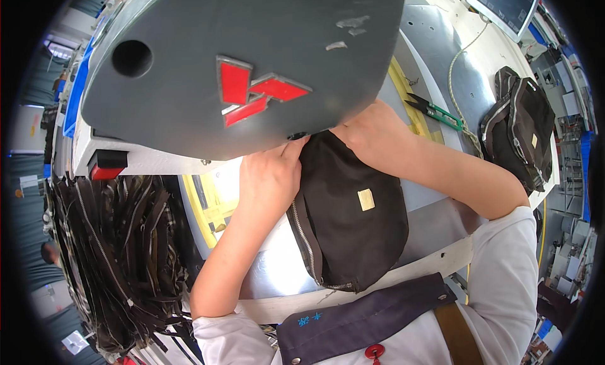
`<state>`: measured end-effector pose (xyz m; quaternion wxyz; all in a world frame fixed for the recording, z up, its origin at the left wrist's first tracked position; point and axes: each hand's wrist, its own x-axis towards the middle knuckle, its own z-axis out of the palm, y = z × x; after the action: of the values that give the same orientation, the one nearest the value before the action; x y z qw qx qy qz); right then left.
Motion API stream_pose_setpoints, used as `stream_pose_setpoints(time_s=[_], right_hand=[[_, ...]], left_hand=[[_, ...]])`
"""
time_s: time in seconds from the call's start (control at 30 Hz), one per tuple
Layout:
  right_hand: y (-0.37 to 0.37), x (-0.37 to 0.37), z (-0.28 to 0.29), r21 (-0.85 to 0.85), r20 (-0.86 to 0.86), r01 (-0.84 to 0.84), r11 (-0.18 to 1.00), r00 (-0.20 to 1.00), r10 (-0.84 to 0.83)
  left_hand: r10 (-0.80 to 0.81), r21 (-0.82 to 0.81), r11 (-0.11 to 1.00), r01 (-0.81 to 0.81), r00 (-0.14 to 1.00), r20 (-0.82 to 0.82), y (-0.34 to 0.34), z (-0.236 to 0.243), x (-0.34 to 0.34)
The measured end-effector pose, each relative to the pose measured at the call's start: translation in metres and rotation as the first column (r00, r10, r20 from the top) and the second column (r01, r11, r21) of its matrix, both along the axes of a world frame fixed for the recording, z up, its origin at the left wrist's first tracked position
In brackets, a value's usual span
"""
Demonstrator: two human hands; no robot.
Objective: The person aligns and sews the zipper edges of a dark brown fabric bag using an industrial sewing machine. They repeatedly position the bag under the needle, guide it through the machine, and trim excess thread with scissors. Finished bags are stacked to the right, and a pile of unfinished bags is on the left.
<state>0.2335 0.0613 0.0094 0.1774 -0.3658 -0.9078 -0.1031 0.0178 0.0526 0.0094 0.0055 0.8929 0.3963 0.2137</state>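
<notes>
A black fabric panel [353, 220] lies on the metal work surface in front of me, a small pale label on it and a metal zipper [302, 236] along its left and lower edge. At its upper left edge, my left hand [272, 173] is closed on the cloth, thumb and index finger close to the machine head. My right hand [372, 135] is curled over the panel's upper right edge. The big grey sewing machine head [189, 69] with a red emblem hides the panel's far end, the needle area and some of my right fingertips.
Dark zippered strips [120, 239] hang in a thick bunch at the left. Green-handled thread snips [435, 111] lie right of the machine, near a cord. Further right is a stack of dark zippered pieces [520, 128]. A tablet-like screen [504, 5] stands at the far right.
</notes>
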Motion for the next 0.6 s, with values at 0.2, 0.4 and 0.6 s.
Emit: stream_pose_setpoints(time_s=[0.2, 0.4, 0.6], right_hand=[[-0.006, 0.002, -0.009, 0.017, -0.085, 0.05, 0.999, 0.995, -0.049], [-0.024, 0.016, -0.016, -0.09, -0.194, 0.105, 0.99, 0.973, -0.121], [-0.068, 0.011, -0.021, -0.253, -0.493, -0.255, 0.933, 0.864, 0.103]], left_hand=[[0.026, 0.008, 1.0, -0.026, 1.0, -0.002, -0.007, 0.002, 0.005], [-0.042, -0.023, 0.999, 0.047, 0.987, 0.155, -0.018, -0.01, 0.025], [0.313, -0.752, 0.659, -0.027, 0.918, 0.242, -0.051, 0.021, 0.01]])
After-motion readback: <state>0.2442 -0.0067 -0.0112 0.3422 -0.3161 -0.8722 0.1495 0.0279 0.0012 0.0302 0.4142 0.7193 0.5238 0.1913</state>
